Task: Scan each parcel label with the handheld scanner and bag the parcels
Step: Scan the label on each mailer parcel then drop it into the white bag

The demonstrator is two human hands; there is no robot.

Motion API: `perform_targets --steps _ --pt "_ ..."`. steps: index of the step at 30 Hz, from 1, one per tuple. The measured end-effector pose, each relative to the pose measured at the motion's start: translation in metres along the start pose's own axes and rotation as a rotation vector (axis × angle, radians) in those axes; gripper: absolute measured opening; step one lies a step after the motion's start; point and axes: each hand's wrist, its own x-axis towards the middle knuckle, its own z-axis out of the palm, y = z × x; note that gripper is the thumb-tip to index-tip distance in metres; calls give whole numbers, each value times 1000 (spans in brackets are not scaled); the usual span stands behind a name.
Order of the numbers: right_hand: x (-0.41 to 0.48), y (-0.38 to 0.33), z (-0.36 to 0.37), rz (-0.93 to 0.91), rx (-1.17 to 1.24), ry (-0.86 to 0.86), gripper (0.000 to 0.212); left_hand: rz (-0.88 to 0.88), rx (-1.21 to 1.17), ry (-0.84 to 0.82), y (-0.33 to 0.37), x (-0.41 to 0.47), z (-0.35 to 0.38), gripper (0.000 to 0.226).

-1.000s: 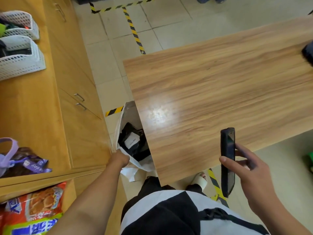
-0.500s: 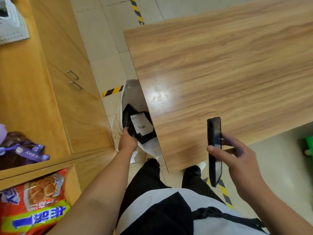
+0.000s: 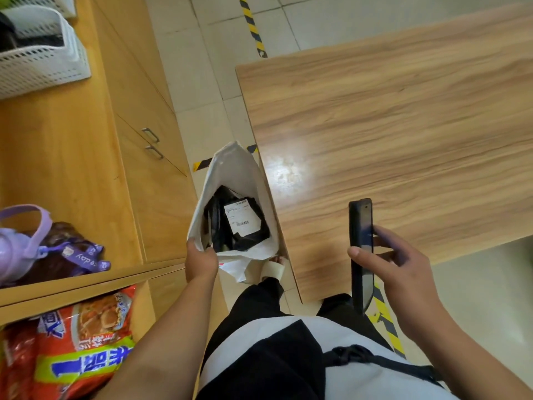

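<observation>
— Where are the parcels?

— Down in the white bag (image 3: 230,171), on the floor between the wooden cabinet (image 3: 86,145) on the left and the table (image 3: 403,119) on the right. The bag's mouth gapes open and its right side lies against the table's left edge. Inside there is a black parcel (image 3: 252,236) with its white label (image 3: 240,216) facing up, barcode showing. More dark wrapping sits to the left of it, though I can't tell how many pieces.

— And the hands?

— The left hand (image 3: 200,262) grips the near rim of the bag, fingers curled over the edge. The right hand (image 3: 398,267) holds the handheld scanner (image 3: 360,241), thumb across its face and fingers wrapped behind. The scanner stands nearly upright, seen almost edge-on, above the near corner of the table, well to the right of the bag.

— Anything else about?

— On the cabinet top, a white mesh basket (image 3: 40,56) at the far left and a lilac bottle (image 3: 20,243) nearer, its strap lying on a dark packet. Below that, a red and orange snack bag (image 3: 75,345). Yellow and black tape (image 3: 253,27) runs along the tiled floor on the far side.
</observation>
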Motion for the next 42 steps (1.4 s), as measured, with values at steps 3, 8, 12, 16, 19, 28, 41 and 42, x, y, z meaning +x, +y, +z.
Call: perform_targets --steps 3,8,12,16,19,28,41,42 --pt "0 1 -5 4 21 18 101 102 70 -89 16 -7 10 57" --pt "0 0 -21 -17 18 37 87 111 14 -154 42 -16 22 52" --pt "2 4 -42 -9 43 50 76 64 -87 -175 50 -23 24 54" --pt "10 15 -74 -11 76 52 82 26 -264 -132 70 -44 22 50" --pt "22 22 -106 -1 123 59 84 71 -395 -95 98 -75 19 45" --pt "58 50 -232 24 226 24 70 344 -551 -189 209 -224 82 27" --pt "66 109 -394 41 451 238 73 469 -193 -695 269 -404 270 16" --pt "66 114 -404 53 471 270 79 473 -179 -711 278 -414 280 16"
